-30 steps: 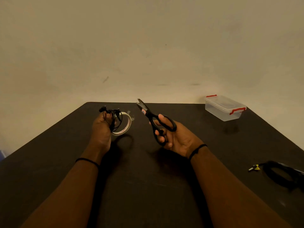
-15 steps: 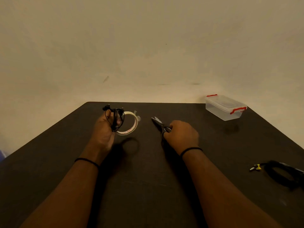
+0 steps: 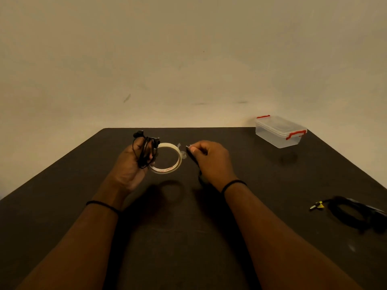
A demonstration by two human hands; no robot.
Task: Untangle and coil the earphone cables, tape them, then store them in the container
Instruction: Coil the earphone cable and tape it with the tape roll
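Head view, earphone coil (image 3: pixel 146 152): wound round the fingers (image 3: pixel 136 146) of the left hand (image 3: pixel 130 166), earbuds sticking out at the top; it is held above the tabletop (image 3: pixel 62 185), just left of the tape roll.
Handling, coil: likely very light, thin and limp; it would spring loose if let go, so best pinched across all the loops at once.
Tape roll (image 3: pixel 167 158): pale ring tilted up against the left hand, apparently held by the same hand, a short loose end (image 3: pixel 181 152) sticking out on its right.
Handling, tape: light, sticky, prone to fold on itself; take the free end by its tip.
Left hand pose: raised, palm facing right, clenched on the coil.
Right hand (image 3: pixel 209 160): knuckles up, closed round the scissors (image 3: pixel 195 162), whose blade tip shows by the thumb, just beside the tape end.
Container (image 3: pixel 279 130): clear, lid shut with red clips, far right, well apart.
Second cable (image 3: pixel 351 212): dark bundle at the right edge, untouched.
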